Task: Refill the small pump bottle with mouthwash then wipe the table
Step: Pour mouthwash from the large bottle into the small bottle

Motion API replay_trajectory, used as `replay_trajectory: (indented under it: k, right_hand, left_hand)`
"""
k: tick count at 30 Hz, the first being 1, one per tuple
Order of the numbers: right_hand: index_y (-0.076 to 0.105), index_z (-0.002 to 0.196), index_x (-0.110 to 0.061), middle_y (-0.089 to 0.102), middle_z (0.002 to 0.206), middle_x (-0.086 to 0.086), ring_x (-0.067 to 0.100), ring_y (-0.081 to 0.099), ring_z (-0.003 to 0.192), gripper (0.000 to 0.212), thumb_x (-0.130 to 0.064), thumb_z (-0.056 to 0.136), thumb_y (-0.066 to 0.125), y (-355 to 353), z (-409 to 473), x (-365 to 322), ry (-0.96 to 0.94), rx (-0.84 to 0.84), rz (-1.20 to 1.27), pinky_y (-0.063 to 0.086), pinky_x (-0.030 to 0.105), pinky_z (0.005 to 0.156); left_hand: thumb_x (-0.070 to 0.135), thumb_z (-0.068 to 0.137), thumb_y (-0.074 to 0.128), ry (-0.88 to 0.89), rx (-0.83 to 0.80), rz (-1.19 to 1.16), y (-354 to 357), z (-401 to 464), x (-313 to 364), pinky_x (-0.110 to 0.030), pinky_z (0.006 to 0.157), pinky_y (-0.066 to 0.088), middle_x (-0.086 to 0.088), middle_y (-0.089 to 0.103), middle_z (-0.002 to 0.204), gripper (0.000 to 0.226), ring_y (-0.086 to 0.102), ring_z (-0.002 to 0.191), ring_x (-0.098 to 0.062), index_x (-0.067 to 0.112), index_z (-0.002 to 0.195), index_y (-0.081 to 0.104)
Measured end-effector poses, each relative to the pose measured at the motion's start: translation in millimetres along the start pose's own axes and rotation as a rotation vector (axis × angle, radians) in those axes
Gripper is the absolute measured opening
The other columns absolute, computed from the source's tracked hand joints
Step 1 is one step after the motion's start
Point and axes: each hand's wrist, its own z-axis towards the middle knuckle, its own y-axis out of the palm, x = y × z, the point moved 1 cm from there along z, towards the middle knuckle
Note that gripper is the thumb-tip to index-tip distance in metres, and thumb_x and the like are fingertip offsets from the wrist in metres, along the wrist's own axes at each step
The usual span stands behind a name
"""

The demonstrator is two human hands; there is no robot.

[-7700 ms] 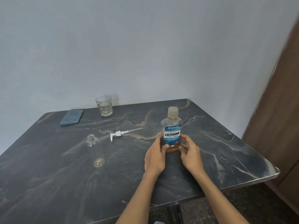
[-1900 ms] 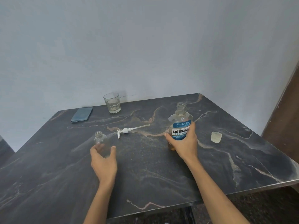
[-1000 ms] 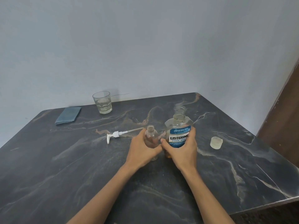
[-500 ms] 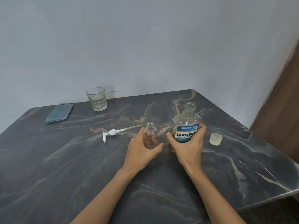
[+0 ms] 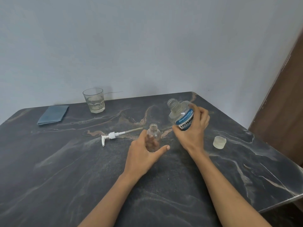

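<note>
Now lifted off the table (image 5: 65,169) and tilted left toward small bottle (image 5: 153,136), mouthwash (image 5: 182,116) gripped in right hand (image 5: 192,130); left hand (image 5: 144,154) curled around small bottle, upright on table.

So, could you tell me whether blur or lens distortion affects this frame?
Head view: the mouthwash bottle in the right hand is slightly motion-blurred; the left hand and small bottle are softer too; the wide lens bends the table edges; lighting is flat.
</note>
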Motion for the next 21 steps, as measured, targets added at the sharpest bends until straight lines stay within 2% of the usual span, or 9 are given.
replay_trajectory:
  k: [4,10,14,15,18,21]
  right_hand:
    - [0.048,0.129,-0.017,0.039,0.116,0.001,0.007,0.03,0.107,0.076,-0.024,0.061,0.081,-1,-3,-2,-0.065,-0.004,-0.016,0.044,0.048,0.093]
    - [0.049,0.134,-0.014,0.042,0.118,0.002,0.006,0.032,0.11,0.085,-0.015,0.059,0.089,-14,-1,2,-0.148,0.012,-0.06,0.044,0.028,0.089]
    - [0.047,0.137,-0.015,0.046,0.117,0.005,0.013,0.036,0.111,0.088,-0.012,0.06,0.089,-18,2,2,-0.161,0.004,-0.078,0.047,0.034,0.09]
    - [0.047,0.136,-0.015,0.048,0.117,0.004,0.012,0.037,0.111,0.087,-0.012,0.06,0.089,-19,3,2,-0.166,0.009,-0.069,0.045,0.033,0.092]
    - [0.051,0.128,-0.013,0.052,0.117,0.001,0.006,0.036,0.111,0.081,-0.012,0.058,0.09,-20,4,2,-0.193,0.038,-0.036,0.035,0.015,0.095]
    - [0.054,0.123,-0.012,0.052,0.116,-0.001,0.004,0.036,0.111,0.076,-0.013,0.057,0.091,-21,5,0,-0.216,0.051,-0.028,0.031,0.01,0.095]
  left_hand:
    - [0.071,0.058,0.071,-0.001,-0.008,-0.009,1,1,0,-0.033,0.074,0.057,0.015,0.067,0.081,0.056,0.065,0.075,-0.001,0.031,0.093,0.053]
    - [0.076,0.055,0.068,0.012,-0.017,-0.003,1,1,1,-0.03,0.074,0.057,0.017,0.066,0.083,0.062,0.064,0.077,0.002,0.034,0.098,0.051]
    - [0.077,0.053,0.068,0.005,-0.023,-0.003,1,0,2,-0.032,0.073,0.057,0.016,0.066,0.083,0.066,0.065,0.077,-0.001,0.032,0.1,0.053]
    - [0.078,0.053,0.068,0.0,-0.022,-0.003,2,0,2,-0.033,0.073,0.057,0.015,0.066,0.083,0.067,0.065,0.077,-0.002,0.031,0.099,0.054]
    - [0.078,0.053,0.068,-0.004,-0.021,-0.004,2,1,2,-0.035,0.072,0.057,0.015,0.066,0.081,0.066,0.065,0.075,-0.002,0.03,0.095,0.054]
    - [0.08,0.052,0.068,-0.012,-0.02,0.0,2,0,2,-0.036,0.071,0.057,0.013,0.066,0.08,0.066,0.064,0.074,-0.004,0.03,0.093,0.054]
